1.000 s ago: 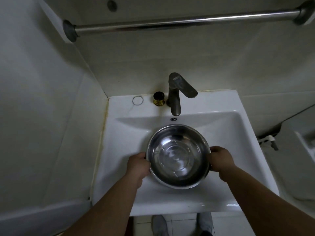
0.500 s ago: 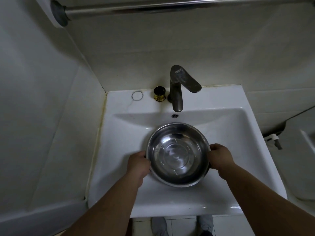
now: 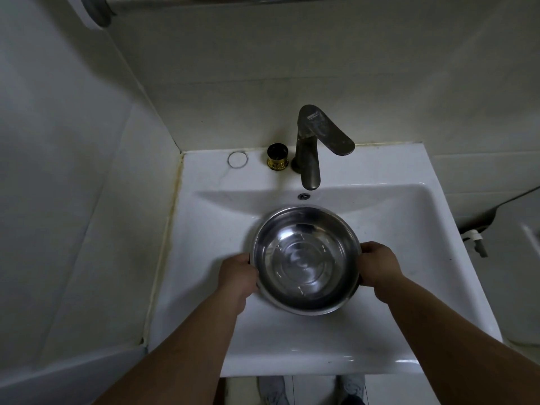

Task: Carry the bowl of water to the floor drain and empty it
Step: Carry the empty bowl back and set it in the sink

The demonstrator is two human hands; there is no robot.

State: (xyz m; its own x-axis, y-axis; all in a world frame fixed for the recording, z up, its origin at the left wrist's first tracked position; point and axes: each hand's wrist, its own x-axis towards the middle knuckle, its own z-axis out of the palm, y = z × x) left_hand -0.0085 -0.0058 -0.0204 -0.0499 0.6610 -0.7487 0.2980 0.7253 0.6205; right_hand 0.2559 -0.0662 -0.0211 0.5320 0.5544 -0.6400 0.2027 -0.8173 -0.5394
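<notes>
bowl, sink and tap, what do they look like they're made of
The bowl looks like polished stainless steel: mirror reflections and pressed rings in its base. The sink looks like glazed white ceramic, smooth with soft glossy highlights, though a cast resin can't be ruled out. The tap seems to be metal with a dull, grey, stained finish.

We are in a small tiled bathroom: a white ceramic washbasin [image 3: 365,340] with a metal mixer tap [image 3: 309,147] fits into a corner, a metal rail [image 3: 99,10] crosses above, and what may be a toilet [image 3: 523,258] stands alongside.
</notes>
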